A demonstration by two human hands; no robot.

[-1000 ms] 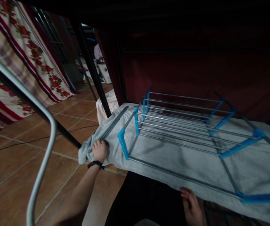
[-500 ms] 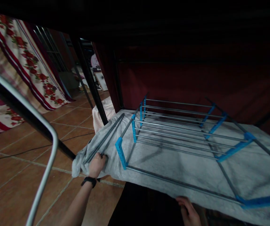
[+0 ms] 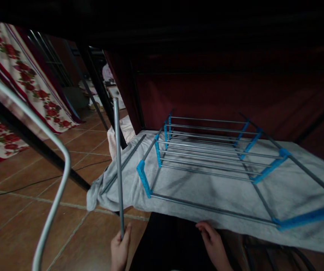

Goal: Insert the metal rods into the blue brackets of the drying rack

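My left hand is closed around the lower end of a grey metal tube, which stands nearly upright in front of me. My right hand is by my lap at the near edge of the grey blanket; its fingers are loosely bent, thumb apart, with nothing visible in them. On the blanket lies a partly assembled rack of metal tubes joined by blue plastic connectors. Left of it, another loose tube rests on the blanket, partly behind the held one.
A bent light-grey metal bar rises close on my left. Black frame posts and a dark overhead structure surround the bed. Floral cloth hangs at the left, and a cable crosses the tiled floor. Dark red cloth is behind the rack.
My left hand has lifted one of the tubes off the blanket, drawn it back towards me and turned it upright. My right hand has shifted slightly left.
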